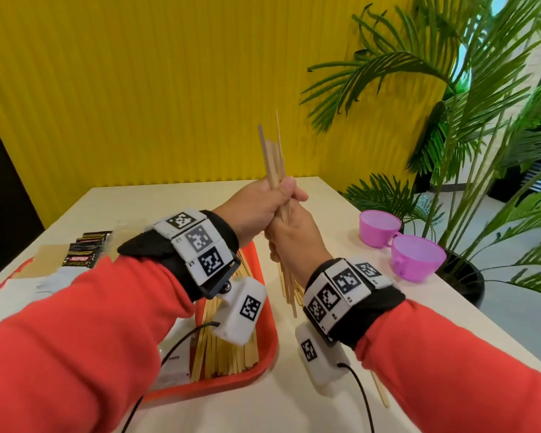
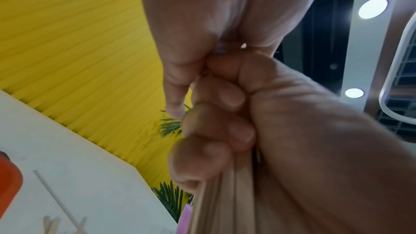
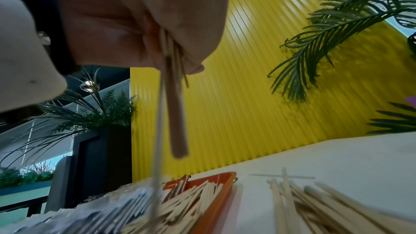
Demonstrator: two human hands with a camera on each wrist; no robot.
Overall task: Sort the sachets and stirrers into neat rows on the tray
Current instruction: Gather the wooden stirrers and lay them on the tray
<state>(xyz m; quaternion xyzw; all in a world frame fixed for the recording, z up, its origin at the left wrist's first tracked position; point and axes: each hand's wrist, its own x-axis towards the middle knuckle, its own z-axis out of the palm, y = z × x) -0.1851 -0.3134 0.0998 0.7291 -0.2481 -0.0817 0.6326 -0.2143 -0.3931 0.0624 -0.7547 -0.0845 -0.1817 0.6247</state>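
Gripping one bundle of wooden stirrers with both hands, raised above the cream surface just past the far right corner of the orange tray. Left hand wrapping its fingers tightly round the upper part of the bundle, thumb on top; right hand closing its fingers round the same bundle directly below, the two hands touching. Bundle standing nearly upright, tops uneven and fanning slightly above the left hand, lower ends hanging below the right hand toward the surface.

Lying in the tray: a row of flat wooden stirrers along its right side, partly hidden by the left wrist unit. Resting at the far left end of the tray: dark sachets overlapping one another, with pale sachets nearer, blurred. Spreading loose on the surface to the right of the tray: a heap of stirrers, unsorted and crossing each other. Sitting near the right edge of the surface: two pink plastic cups, side by side and touching. Lying alone close to the near right edge: a single stirrer.
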